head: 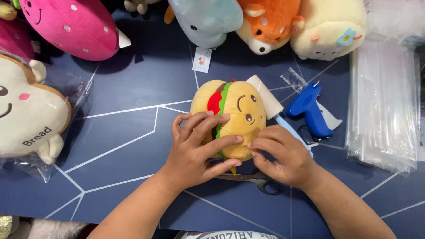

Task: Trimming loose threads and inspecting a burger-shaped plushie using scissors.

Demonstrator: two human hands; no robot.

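A burger-shaped plush toy point(239, 108) with a tan bun, red and green layers and a stitched face lies on its side on the dark blue table point(133, 88). My left hand point(197, 150) rests over its near side, fingers spread and curled around it. At the toy's lower right edge my right hand point(283, 155) pinches it with the fingertips. Scissors point(256, 180) lie flat on the table just under both hands, partly hidden.
A lint roller point(268, 96) and a blue tagging gun point(310, 110) lie right of the toy. A stack of clear plastic bags point(383, 106) sits at far right. Plush toys line the back: pink point(73, 26), pale blue point(206, 20), orange point(270, 22), cream point(330, 28). A bagged bread plush point(28, 113) lies left.
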